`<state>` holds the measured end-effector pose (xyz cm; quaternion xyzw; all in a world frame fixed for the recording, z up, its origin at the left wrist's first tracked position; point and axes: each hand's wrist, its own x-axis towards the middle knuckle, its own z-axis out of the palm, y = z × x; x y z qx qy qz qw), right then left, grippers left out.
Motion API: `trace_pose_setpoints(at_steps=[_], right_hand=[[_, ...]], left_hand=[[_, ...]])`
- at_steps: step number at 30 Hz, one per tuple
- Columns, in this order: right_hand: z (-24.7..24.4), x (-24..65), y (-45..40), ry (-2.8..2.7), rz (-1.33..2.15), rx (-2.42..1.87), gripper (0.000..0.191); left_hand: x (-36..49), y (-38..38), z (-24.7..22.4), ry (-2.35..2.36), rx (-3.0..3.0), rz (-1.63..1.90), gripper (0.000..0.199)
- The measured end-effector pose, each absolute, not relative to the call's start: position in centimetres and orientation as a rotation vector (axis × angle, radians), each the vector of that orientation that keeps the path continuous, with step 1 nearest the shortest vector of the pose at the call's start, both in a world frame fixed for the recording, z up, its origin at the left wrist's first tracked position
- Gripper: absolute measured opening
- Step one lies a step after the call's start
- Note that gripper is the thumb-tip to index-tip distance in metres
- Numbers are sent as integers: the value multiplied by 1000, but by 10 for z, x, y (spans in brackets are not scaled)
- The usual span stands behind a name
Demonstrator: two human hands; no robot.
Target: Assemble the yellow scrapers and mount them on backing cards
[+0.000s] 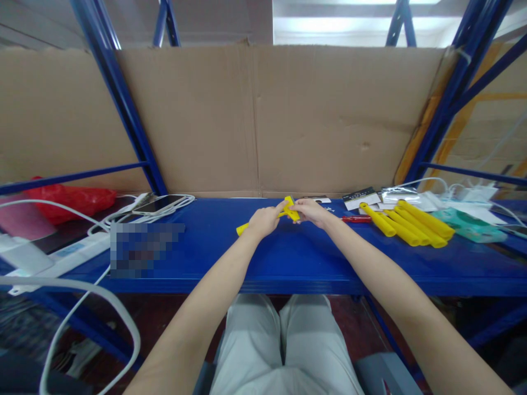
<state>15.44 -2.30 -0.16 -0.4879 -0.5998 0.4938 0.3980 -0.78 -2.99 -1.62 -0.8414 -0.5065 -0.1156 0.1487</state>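
Observation:
Over the middle of the blue table [288, 263], my left hand [264, 220] is closed around a yellow tool [292, 208] with a wide head. Its handle end sticks out to the left, under my left wrist. My right hand [312, 211] pinches at the right side of the tool's head, its fingertips close to those of my left hand. Whether it also holds something small is too small to tell. To the right of my right hand, several yellow handles [415, 225] lie side by side on the table, near a red pen-like object [356, 219].
Cards [361, 198], clear packets and a teal package [473, 225] lie at the right. At the left are a phone [160, 204], white cables, a power strip [69, 259] and a red bag [74, 202]. Cardboard [197, 120] stands behind the table between blue posts.

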Motion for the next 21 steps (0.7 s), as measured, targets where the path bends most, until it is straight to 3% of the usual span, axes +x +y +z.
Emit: trace_pose_setpoints(at_steps=[7,14,18,21], right_hand=[[11,185,-19,-1520,1207,-1306,26],[-1,257,8,-1708,84,-2099,25],[-11,272,9,-1754,80,-2262,36],[-13,273,7,-1744,87,-2324,34]], left_hand=[[-10,-26,-17,-1566,-2449,-449,59],[-18,-17,-13,-1555,-2578,-980,56],[-17,-16,-5,-1511,-2624,-1448,51],[-16,-21,2,-1779,-2694,-1676,50]])
